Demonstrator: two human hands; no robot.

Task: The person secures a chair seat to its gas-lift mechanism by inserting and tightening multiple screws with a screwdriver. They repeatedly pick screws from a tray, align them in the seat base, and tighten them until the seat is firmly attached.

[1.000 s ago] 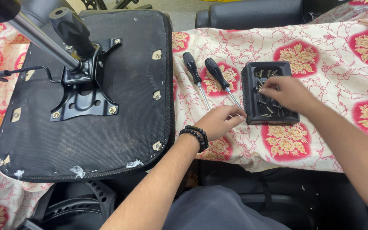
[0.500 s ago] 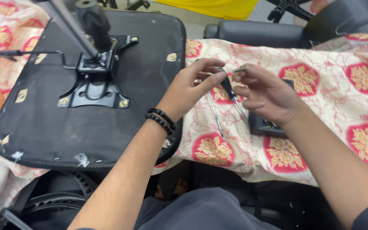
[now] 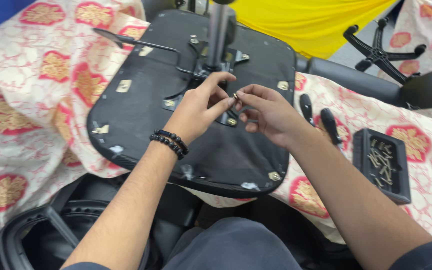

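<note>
**Two hands meet on one small screw above an upturned chair seat**

From the head camera, looking down: the left hand (image 3: 198,107) and the right hand (image 3: 268,112) come together over the middle of the black chair seat (image 3: 141,120), which lies underside up on a cloth patterned in red and gold (image 3: 31,100). Between their fingertips sits a small screw (image 3: 235,95) — thumb and forefinger of each hand are pinched in on it, the remaining fingers curled loosely. Which hand bears the hold I cannot tell. A bracelet of dark beads (image 3: 169,142) circles the left wrist.

Directly beyond the hands, the metal mounting plate (image 3: 201,80) is fixed to the seat, with the gas-lift column (image 3: 217,30) rising from it toward the camera and a thin lever (image 3: 136,44) reaching out to the left.

To the right of the seat, two screwdrivers with black handles (image 3: 321,117) lie side by side on the cloth, just beside the right forearm. Farther right stands a black plastic tray (image 3: 363,150) holding loose screws — well apart from the hands. At the top right, a black five-star chair base (image 3: 381,50) rests beyond the table, near a yellow cloth (image 3: 306,22).
</note>
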